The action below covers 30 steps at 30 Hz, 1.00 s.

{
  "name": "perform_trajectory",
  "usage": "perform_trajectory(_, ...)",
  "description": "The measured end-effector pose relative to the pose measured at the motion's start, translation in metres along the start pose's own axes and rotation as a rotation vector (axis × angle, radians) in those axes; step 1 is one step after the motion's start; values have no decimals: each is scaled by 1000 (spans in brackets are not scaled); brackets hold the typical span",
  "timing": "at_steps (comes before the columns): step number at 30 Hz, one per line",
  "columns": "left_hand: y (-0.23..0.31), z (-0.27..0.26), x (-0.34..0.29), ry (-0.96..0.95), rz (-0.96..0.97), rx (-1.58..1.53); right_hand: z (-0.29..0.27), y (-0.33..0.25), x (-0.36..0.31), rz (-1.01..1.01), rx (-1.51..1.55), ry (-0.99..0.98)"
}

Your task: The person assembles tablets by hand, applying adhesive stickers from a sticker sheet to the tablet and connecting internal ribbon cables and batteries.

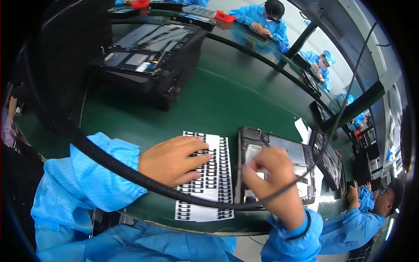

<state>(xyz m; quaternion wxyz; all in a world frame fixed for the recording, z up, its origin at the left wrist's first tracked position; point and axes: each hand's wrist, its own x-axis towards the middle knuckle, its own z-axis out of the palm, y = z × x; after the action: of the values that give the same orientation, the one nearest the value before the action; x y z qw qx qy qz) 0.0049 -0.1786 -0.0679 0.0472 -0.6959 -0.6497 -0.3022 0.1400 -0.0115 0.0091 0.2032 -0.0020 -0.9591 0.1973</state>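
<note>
My left hand (pixel 174 161) rests palm down with fingers apart on a white sheet (pixel 212 192) carrying rows of small black stickers. To its right lies an opened tablet-like device (pixel 288 144) with a dark frame and silver-grey inner panels. Over the left part of that device hovers my right hand (pixel 273 174), slightly blurred. Its thumb and index finger are bent together in a pinch; whatever they may hold is too small or hidden to make out. The hand covers part of the device.
A stack of black trays with device parts (pixel 150 48) stands at the far left of the green table (pixel 235 91). More opened devices (pixel 327 161) lie on the right. A black cable (pixel 161 185) crosses the view. Co-workers in blue sit across (pixel 266 22) and at right (pixel 366 218).
</note>
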Motion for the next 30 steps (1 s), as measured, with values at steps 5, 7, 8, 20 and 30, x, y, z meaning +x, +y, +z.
perform_trajectory(5,39,-19,55,-696,86,-206,-81,33,-87,734,472,108)
perform_trajectory(7,57,12,41,81,583,-31,-85,37,-99,672,484,161)
perform_trajectory(8,63,14,45,73,562,-25,-83,40,-100,575,512,197)
perform_trajectory(20,70,34,75,13,539,-106,-96,66,-145,602,567,411)
perform_trajectory(30,98,37,106,18,284,-107,-70,68,-174,613,584,492)
